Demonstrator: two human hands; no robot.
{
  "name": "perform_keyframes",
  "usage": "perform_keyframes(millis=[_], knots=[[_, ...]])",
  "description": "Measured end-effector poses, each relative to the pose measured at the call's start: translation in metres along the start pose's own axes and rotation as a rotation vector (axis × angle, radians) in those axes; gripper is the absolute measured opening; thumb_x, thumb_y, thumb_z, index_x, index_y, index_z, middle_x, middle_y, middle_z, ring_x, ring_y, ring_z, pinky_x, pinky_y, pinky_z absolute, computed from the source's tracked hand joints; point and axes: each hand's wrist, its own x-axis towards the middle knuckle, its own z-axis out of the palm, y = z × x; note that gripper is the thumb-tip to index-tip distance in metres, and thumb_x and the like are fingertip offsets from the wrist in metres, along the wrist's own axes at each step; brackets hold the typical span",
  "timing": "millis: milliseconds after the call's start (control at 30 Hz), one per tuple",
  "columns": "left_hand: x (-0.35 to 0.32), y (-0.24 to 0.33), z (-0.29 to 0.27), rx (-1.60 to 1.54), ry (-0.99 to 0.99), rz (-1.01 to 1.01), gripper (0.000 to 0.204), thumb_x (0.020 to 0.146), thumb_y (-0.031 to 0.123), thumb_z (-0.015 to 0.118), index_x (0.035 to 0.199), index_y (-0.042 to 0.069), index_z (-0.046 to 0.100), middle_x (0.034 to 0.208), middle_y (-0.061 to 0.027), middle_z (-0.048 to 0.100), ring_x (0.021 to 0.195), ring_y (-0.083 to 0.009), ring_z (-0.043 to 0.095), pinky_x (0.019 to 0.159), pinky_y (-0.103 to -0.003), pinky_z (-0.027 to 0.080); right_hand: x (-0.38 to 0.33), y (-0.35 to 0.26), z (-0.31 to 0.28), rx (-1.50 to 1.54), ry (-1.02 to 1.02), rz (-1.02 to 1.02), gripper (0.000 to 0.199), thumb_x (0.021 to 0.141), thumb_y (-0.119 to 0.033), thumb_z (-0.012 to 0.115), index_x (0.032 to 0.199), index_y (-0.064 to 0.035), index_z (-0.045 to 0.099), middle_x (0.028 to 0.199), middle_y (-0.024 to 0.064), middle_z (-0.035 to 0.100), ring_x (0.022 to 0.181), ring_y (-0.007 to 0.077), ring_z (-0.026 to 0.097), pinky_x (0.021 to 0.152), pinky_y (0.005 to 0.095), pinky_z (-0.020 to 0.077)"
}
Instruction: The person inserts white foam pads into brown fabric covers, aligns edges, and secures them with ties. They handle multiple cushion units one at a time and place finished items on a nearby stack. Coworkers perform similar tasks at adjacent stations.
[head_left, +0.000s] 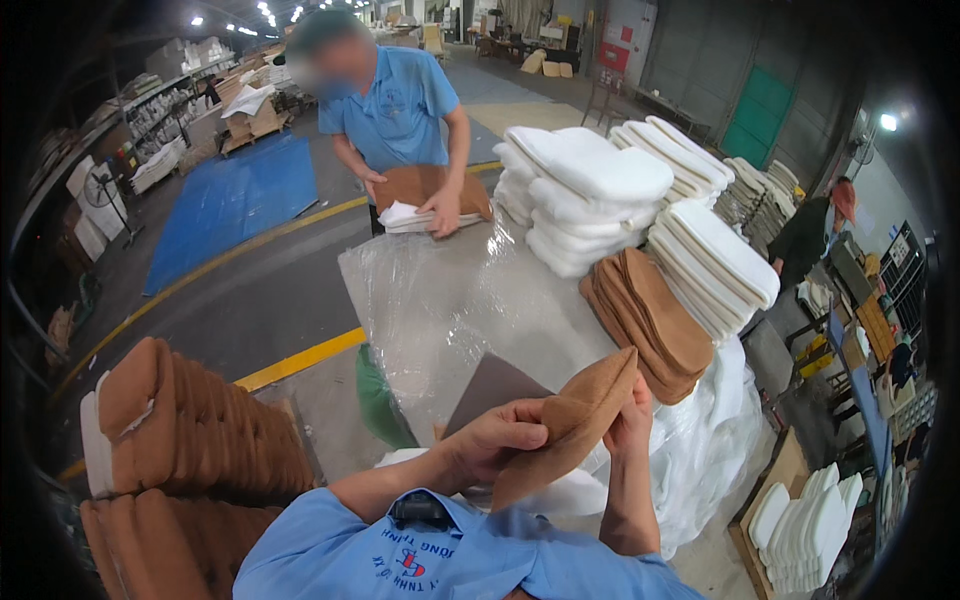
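Close to my chest, both hands grip a brown fabric cushion cover (575,415), which is bent and creased along its length. My left hand (505,435) pinches its left edge, thumb on top. At the upper right end, my right hand (630,415) closes round the fabric, its fingers partly hidden behind it. Just beyond the cover lies a flat grey piece (495,390) on the plastic-covered table (440,300). A stack of brown covers (655,325) sits on the table's right side. White padding, partly hidden, shows under my hands.
Tall stacks of white pads (590,180) stand at the far right of the table. Brown cushions (190,420) are piled at my left. Across the table, a co-worker (400,110) holds a brown and white cushion (430,200). Clear plastic (710,440) hangs at the right side.
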Motion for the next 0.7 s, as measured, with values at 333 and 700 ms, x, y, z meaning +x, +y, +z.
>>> perform_keyframes(millis=[333,700], knots=[[0.020,-0.016,-0.010,0.011,-0.215,-0.287,0.075,0.084,0.004,0.074,0.152,0.004,0.044,0.116,-0.0052,0.070,0.076,-0.0103,0.067,0.061,-0.024,0.051,0.006,-0.028,-0.006,-0.135,-0.047,-0.110,0.021,0.093,-0.016,0.073,0.103,-0.0002,0.063,0.101,0.0181,0.071,0.092,0.0292,0.071,0.086,0.0405,0.0576],[0.003,0.001,-0.016,0.044,-0.180,-0.161,0.056,0.092,0.024,0.079,0.138,-0.003,0.060,0.127,-0.0071,0.070,0.114,-0.0173,0.067,0.105,-0.035,0.051,-0.027,-0.211,0.021,-1.186,-0.348,-0.362,0.026,0.097,-0.019,0.074,0.110,-0.0002,0.063,0.099,0.0100,0.068,0.097,0.0219,0.065,0.092,0.0355,0.0506]])
